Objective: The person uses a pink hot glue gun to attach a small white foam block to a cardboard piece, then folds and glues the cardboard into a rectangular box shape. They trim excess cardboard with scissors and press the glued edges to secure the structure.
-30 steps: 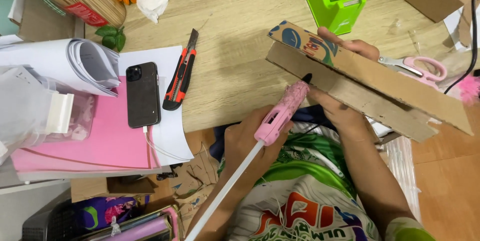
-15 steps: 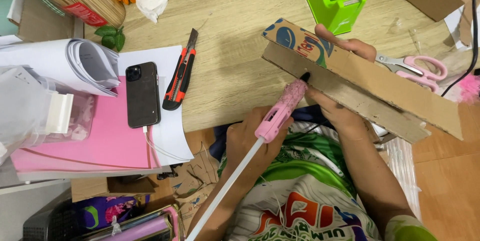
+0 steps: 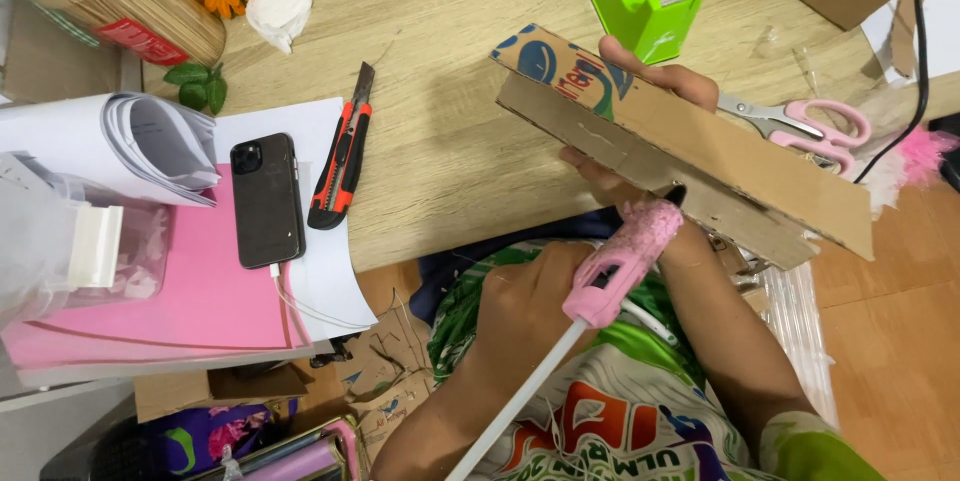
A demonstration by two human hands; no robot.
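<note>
Nearest the camera, the left hand (image 3: 525,306) is wrapped around a pink glue gun (image 3: 625,259), its nozzle touching the lower edge of the cardboard piece (image 3: 700,156). The right hand (image 3: 640,126) pinches that piece, thumb on top, fingers beneath, tilted above the bench (image 3: 440,141). Glue flow isn't clear from here. Hot glue could drip onto those fingers underneath. Farther off lie a utility knife (image 3: 342,156) and scissors (image 3: 800,123).
</note>
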